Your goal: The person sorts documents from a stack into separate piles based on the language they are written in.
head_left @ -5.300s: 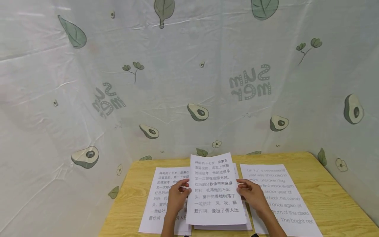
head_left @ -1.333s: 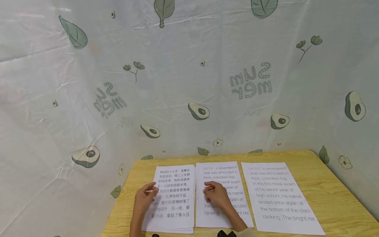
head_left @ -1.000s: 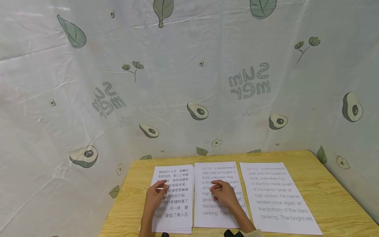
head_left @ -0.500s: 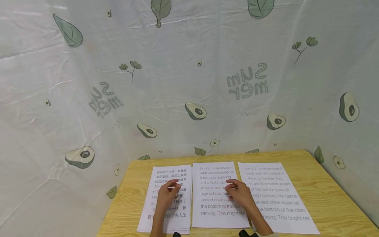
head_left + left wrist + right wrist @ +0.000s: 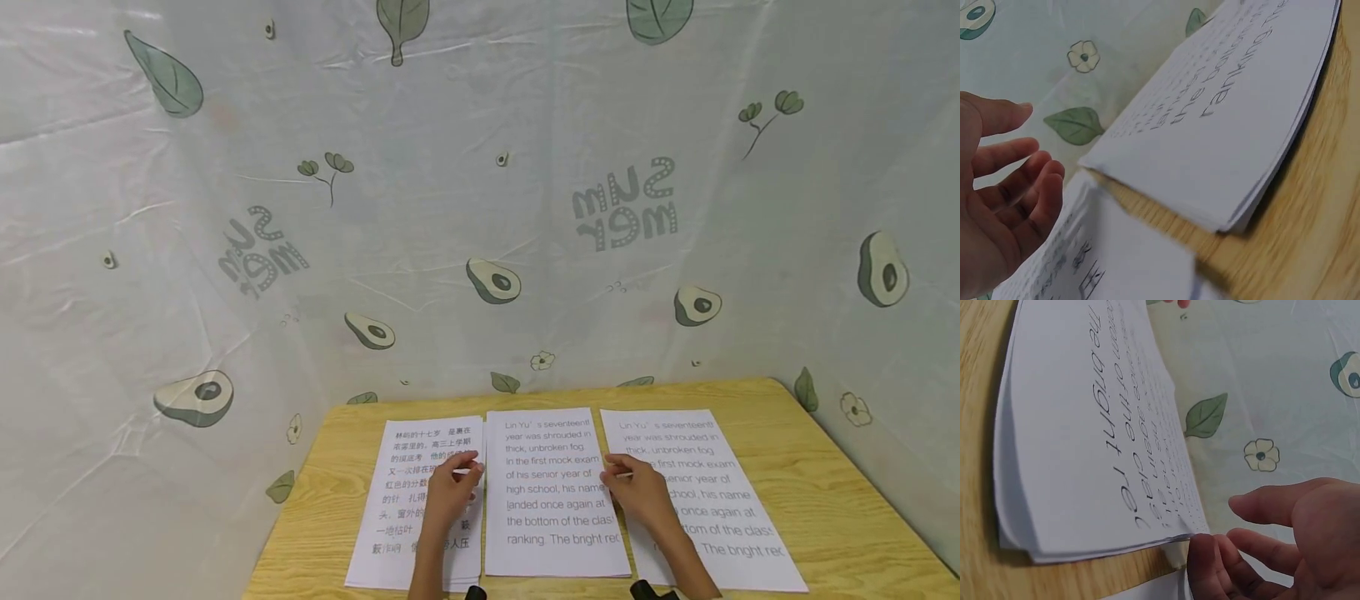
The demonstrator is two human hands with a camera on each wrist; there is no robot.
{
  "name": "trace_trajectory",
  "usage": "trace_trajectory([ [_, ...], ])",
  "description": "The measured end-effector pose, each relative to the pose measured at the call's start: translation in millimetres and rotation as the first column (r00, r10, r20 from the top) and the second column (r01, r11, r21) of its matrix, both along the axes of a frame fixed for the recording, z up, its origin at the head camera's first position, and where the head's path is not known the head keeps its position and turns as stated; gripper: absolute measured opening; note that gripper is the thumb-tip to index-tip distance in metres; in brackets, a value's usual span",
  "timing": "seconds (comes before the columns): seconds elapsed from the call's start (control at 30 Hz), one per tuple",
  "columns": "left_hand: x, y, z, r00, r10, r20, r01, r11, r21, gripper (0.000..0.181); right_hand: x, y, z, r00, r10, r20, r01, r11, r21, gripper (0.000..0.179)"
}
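Three stacks of printed paper lie side by side. The middle paper stack has large English text on top and stands between both hands. My left hand hovers over the right side of the left paper stack, printed in Chinese. In the left wrist view, that hand has loosely bent fingers, thumb apart, holding nothing. My right hand is at the middle stack's right edge, over the English-printed right paper stack. In the right wrist view, its fingertips are right at the stack's edge, thumb apart.
The stacks lie on a yellow wood-grain table. Behind and beside it hangs a pale curtain with avocado and leaf prints. Bare tabletop shows right of the right stack and left of the left stack.
Earlier both hands held a Chinese-printed sheet raised over the middle stack; that sheet is out of the hands. Since then both hands have moved right, from the left stack to the middle stack's sides.
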State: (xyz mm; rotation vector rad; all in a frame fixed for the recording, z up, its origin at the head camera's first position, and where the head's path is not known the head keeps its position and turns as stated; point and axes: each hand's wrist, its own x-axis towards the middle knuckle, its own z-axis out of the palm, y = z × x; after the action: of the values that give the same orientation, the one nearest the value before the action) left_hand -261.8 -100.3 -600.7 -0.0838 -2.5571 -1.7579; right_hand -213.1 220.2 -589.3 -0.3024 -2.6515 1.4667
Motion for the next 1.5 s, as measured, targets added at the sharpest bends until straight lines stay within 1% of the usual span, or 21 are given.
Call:
trace_trajectory([
  [0.17, 0.6, 7.2, -3.8, 1.000, -0.006, -0.019, 0.005, 1.000, -0.030, 0.038, -2.0, 0, -5.1, 1.000, 0.024, 0.000, -0.024, 0.997, 0.068, 0.045],
  [0.3, -0.6, 11.6, -6.4, 0.999, -0.008, -0.036, 0.005, 0.996, -0.087, 0.039, -2.5, 0, -4.8, 1.000, 0.029, 0.000, -0.029, 0.995, 0.094, 0.045],
  [0.47, 0.4, 15.0, -11.6, 0.999, -0.006, -0.035, 0.000, 0.985, -0.171, 0.040, -2.1, -1, -3.9, 0.999, 0.036, 0.025, -0.038, 0.992, 0.122, 0.044],
  [0.6, 1.8, 16.9, -15.0, 0.999, -0.008, -0.040, -0.001, 0.975, -0.222, 0.038, -2.1, -2, -4.6, 0.999, 0.040, 0.021, -0.042, 0.989, 0.141, 0.044],
  [0.7, 3.5, 18.1, -14.8, 0.999, -0.008, -0.041, -0.003, 0.968, -0.250, 0.038, -2.2, -3, -5.1, 0.999, 0.039, 0.011, -0.041, 0.986, 0.162, 0.045],
  [0.83, 5.4, 19.5, -12.3, 0.998, -0.003, -0.066, -0.015, 0.961, -0.276, 0.036, -2.2, -3, -5.3, 0.999, 0.043, 0.006, -0.044, 0.986, 0.164, 0.046],
  [1.0, 5.5, 20.3, -12.0, 0.997, 0.005, -0.076, -0.028, 0.956, -0.293, 0.036, -3.4, -4, -5.5, 0.999, 0.050, 0.005, -0.050, 0.987, 0.155, 0.046],
  [1.1, 5.0, 20.6, -12.1, 0.997, 0.005, -0.071, -0.025, 0.956, -0.292, 0.036, -3.5, -3, -6.0, 0.999, 0.051, -0.006, -0.049, 0.987, 0.156, 0.045],
  [1.23, 4.9, 20.4, -11.2, 0.998, -0.001, -0.067, -0.017, 0.961, -0.275, 0.037, -2.2, -4, -5.2, 0.999, 0.049, -0.021, -0.046, 0.987, 0.152, 0.044],
  [1.5, 5.7, 23.0, -6.4, 0.997, -0.012, -0.082, -0.008, 0.972, -0.237, 0.037, 0.6, -6, 0.8, 0.996, 0.066, -0.063, -0.060, 0.994, 0.094, 0.042],
])
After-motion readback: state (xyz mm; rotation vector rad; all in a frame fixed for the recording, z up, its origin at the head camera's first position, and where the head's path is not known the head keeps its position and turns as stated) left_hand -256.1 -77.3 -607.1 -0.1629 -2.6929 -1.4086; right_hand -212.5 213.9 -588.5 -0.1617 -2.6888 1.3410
